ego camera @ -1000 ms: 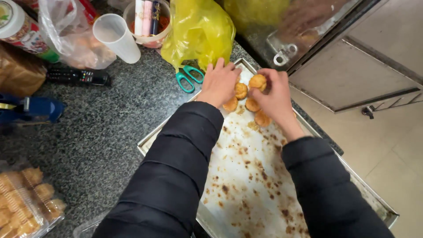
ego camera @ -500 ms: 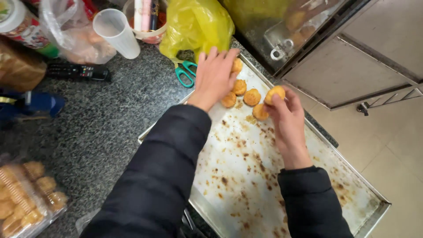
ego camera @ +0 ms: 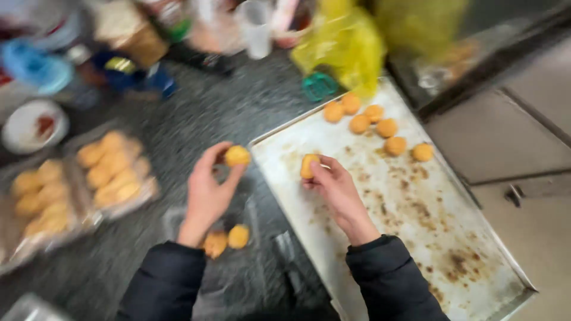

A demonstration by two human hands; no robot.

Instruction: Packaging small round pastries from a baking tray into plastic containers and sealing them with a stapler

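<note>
Nuggets (ego camera: 380, 126) sit on stained tray (ego camera: 416, 238) atop speckled counter (ego camera: 226, 113).

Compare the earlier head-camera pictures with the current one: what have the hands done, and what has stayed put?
Both hands have pulled back from the far corner of the baking tray toward the person. The left hand now holds a golden pastry ball over the counter; the right hand holds another ball over the tray. The cluster of balls at the far corner stays, as does the yellow bag.

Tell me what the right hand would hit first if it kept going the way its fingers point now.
Probably nothing at first: the right hand, holding a golden piece, points up the bare baking tray. The cluster of pieces lies off to the right; blur makes this uncertain.
</note>
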